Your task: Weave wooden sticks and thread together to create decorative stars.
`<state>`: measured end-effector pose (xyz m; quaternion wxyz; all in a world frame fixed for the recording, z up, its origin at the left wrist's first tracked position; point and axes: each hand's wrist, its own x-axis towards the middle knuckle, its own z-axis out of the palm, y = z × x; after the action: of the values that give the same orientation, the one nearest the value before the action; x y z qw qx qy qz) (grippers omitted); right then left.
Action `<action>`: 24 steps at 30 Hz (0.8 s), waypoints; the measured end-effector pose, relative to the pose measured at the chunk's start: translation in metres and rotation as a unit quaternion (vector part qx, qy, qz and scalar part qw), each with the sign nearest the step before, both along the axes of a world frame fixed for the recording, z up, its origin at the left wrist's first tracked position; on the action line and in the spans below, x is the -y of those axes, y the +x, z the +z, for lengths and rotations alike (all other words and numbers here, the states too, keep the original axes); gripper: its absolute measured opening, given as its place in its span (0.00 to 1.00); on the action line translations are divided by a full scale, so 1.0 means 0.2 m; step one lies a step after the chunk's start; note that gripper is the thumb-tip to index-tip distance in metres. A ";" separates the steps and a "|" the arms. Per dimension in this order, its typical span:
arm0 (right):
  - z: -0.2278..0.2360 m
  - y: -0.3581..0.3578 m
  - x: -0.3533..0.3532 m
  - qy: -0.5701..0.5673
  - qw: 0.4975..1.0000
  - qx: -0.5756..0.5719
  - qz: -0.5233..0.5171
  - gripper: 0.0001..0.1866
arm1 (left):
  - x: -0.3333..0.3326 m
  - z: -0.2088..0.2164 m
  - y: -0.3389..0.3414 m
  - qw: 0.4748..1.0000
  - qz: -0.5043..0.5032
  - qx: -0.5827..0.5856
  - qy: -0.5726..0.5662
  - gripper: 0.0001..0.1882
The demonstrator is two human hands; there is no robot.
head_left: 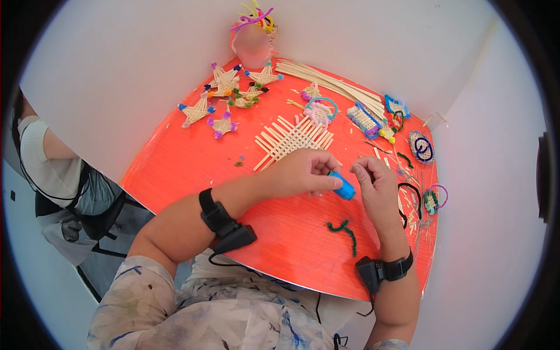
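Observation:
Between the thumb and fingers of my left hand (312,173) is a small bright blue roll (343,185), held over the middle of the table. Whether it is yarn or some other material I cannot make out. Close by on its right, my right hand (377,184) has its thumb and fingers drawn together; anything between them is hidden or too small to name. A woven mat of pale flat strips (293,142) lies just beyond my left hand, its loose ends fanning out. Nearer to me rests a bent dark green pipe cleaner (344,228).
Several star-shaped woven pieces (222,81) lie far left. A bundle of pale strips (326,81) runs along the back. Small woven pieces such as an oval one (421,147), scraps and a black pipe cleaner (412,192) crowd the right. White partitions (361,29) enclose the red table (169,169).

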<state>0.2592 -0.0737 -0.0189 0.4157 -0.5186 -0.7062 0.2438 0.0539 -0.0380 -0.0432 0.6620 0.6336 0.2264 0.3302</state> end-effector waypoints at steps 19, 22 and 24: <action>0.05 -0.10 0.07 -0.017 0.990 -0.044 0.135 0.06 | -0.06 -0.01 -0.02 0.976 0.181 0.112 -0.044 0.11; 0.01 -0.07 0.04 -0.056 0.991 -0.046 0.109 0.06 | -0.07 0.04 -0.05 0.944 -0.031 0.249 -0.214 0.10; 0.01 -0.02 0.02 -0.058 0.993 -0.078 0.068 0.06 | -0.04 0.08 -0.05 0.963 -0.064 0.185 -0.187 0.11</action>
<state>0.2547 -0.0767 -0.0179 0.4212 -0.4722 -0.6898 0.3518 0.0438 -0.0305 -0.0281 0.8189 0.4395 0.1167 0.3502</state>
